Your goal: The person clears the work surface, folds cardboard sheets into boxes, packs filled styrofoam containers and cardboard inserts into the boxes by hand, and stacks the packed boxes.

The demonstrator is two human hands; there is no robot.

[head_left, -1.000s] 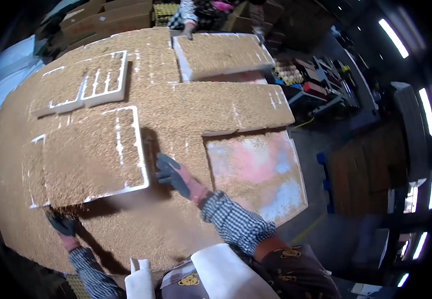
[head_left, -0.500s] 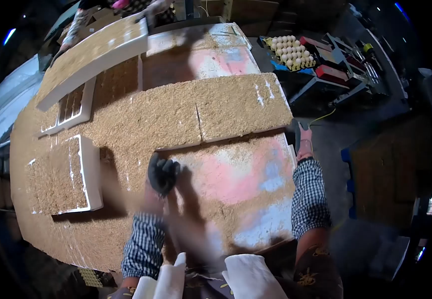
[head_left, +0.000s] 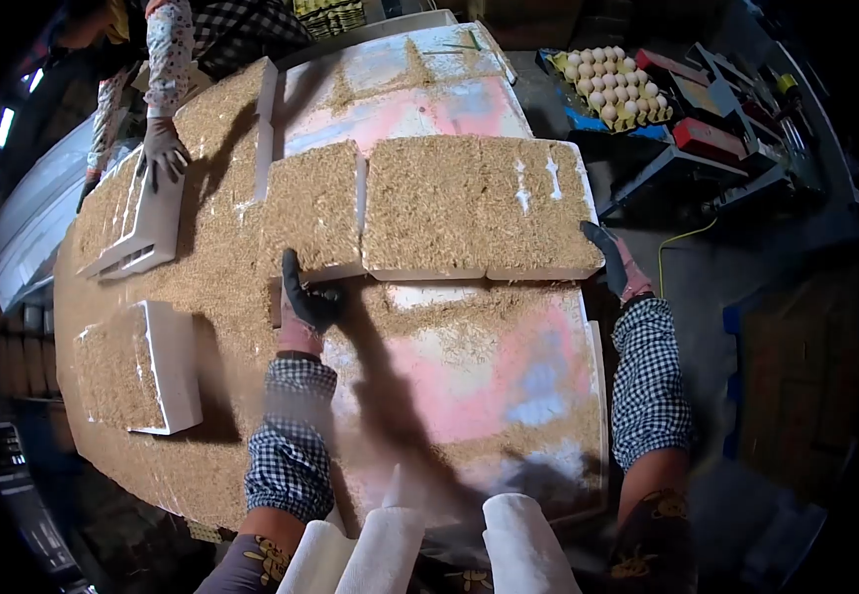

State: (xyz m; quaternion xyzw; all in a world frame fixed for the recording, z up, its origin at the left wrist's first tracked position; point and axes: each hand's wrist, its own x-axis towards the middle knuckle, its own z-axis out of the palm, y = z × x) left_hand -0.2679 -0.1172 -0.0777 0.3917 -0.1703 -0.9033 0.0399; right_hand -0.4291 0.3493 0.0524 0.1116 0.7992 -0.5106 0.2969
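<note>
A row of white foam boxes filled with tan husk-like material lies across the table. My gloved left hand (head_left: pixel 310 300) grips the front edge of the left foam box (head_left: pixel 312 203), one finger up along its side and the thumb apart. At the far end of the row, my gloved right hand (head_left: pixel 619 259) is closed round the front right corner of the right foam box (head_left: pixel 533 213); its fingertips are partly hidden. A narrow gap separates the left box from the longer part of the row.
Another person's gloved hand (head_left: pixel 163 153) rests on a tilted foam box (head_left: pixel 147 223) at the far left. Nearer stands another filled foam box (head_left: pixel 117 366). Loose husk covers the table (head_left: pixel 449 386) on the left. Egg trays (head_left: pixel 612 84) stand beside a metal frame (head_left: pixel 637 178) at right.
The left box now stands apart from its neighbour with a visible gap. My left hand has risen to its front edge. The other person's long box has moved from above the table's far side.
</note>
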